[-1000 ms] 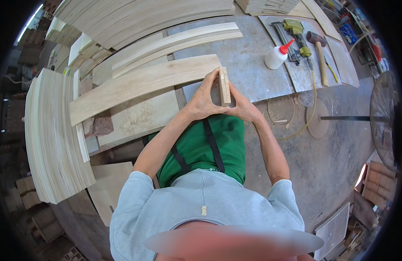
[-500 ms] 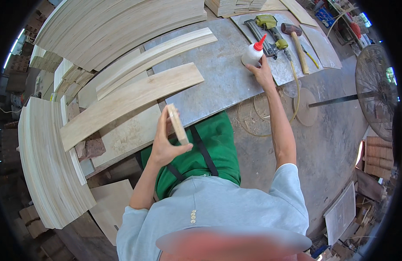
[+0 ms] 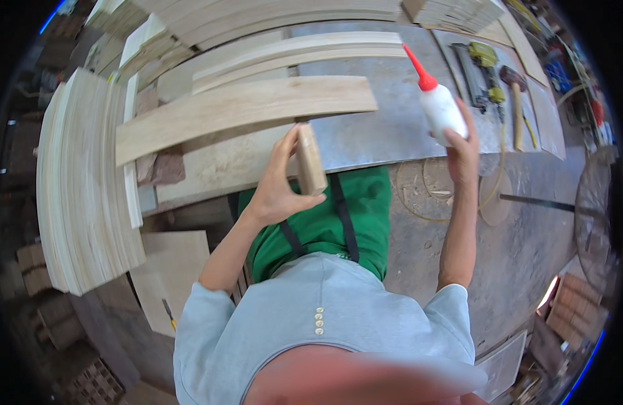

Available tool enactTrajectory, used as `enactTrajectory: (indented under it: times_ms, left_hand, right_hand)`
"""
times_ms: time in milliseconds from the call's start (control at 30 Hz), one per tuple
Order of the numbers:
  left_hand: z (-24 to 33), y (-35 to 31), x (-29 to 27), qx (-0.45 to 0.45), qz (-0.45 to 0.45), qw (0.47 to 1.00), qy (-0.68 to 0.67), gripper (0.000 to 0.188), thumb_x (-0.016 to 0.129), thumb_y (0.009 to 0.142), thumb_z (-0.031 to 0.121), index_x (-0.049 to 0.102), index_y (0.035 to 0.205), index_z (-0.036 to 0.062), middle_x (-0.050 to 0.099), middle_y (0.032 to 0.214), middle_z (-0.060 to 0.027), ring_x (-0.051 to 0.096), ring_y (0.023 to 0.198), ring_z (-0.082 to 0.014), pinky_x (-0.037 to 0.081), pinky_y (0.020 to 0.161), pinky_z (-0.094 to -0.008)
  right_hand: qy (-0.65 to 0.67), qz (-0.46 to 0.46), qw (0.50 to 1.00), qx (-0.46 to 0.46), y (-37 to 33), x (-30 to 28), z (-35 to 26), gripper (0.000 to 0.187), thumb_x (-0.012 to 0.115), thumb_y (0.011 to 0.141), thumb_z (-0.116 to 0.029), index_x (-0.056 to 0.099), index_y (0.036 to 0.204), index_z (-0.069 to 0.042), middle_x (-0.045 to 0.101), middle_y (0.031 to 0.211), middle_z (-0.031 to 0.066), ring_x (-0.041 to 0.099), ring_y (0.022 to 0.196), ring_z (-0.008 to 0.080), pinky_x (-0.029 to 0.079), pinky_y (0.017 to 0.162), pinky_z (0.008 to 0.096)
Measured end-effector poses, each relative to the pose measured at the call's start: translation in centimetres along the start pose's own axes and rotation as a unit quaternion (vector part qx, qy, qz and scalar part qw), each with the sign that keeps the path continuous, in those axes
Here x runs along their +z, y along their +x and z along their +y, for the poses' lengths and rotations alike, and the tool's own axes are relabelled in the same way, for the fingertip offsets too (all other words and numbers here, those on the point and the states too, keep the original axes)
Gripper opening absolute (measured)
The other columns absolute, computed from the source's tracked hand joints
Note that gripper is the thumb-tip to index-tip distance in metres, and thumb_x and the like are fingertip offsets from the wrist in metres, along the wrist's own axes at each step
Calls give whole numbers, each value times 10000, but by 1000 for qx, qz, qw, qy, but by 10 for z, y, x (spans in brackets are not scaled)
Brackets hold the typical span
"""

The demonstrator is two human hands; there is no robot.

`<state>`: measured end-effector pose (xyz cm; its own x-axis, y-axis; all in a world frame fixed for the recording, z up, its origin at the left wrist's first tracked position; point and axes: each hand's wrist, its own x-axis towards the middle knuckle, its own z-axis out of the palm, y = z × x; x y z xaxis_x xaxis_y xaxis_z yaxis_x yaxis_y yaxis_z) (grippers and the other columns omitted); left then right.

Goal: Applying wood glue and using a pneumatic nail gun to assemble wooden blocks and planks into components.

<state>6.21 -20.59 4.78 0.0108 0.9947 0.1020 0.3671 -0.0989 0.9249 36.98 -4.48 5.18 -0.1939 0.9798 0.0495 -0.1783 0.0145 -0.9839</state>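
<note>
Between the thumb and fingers of my left hand is a small wooden block, held on edge above my lap at the table's front edge. My right hand grips a white squeeze bottle with a long red nozzle. The bottle is off the table, its nozzle pointing up and to the left. Beyond the block lies a thin wooden board across the bench. Farther back rests a short stack of narrow strips.
A metal-topped table runs in front of me. A nail gun and a mallet lie at its right end. Tall board stacks stand at the left and back. A hose loops below, near a standing fan.
My right hand has lifted the bottle off the tabletop and brought it nearer, its nozzle now leaning left. My left hand still holds the block, now turned more broadside. The whole view has shifted.
</note>
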Motion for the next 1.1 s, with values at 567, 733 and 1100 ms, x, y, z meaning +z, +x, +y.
enactTrajectory:
  times_ms: [567, 733, 1100]
  left_hand:
    - [2, 5, -12, 34, 20, 999, 30, 1122, 820, 558, 88, 162, 1467, 71, 325, 1408, -138, 357, 1299, -286, 307, 1095, -400]
    - [3, 3, -13, 16, 6, 999, 37, 1117, 812, 557, 94, 166, 1469, 79, 329, 1411, -136, 369, 1289, -283, 317, 1088, -394]
    - [-1, 2, -18, 32, 3, 999, 24, 1100, 808, 570, 130, 169, 1463, 62, 352, 1385, -148, 368, 1279, -292, 297, 1092, -388]
  right_hand:
    - [391, -59, 916, -73, -7, 68, -20, 702, 691, 820, -303, 332, 1383, -89, 422, 1368, 216, 433, 1253, 367, 339, 1056, 552]
    - [389, -84, 917, 34, -12, 97, -15, 721, 701, 814, -284, 307, 1404, -155, 371, 1404, 221, 340, 1298, 448, 296, 1070, 579]
    - [225, -136, 964, -34, -9, 114, -42, 728, 712, 798, -229, 313, 1381, -54, 406, 1375, 203, 355, 1297, 429, 321, 1090, 502]
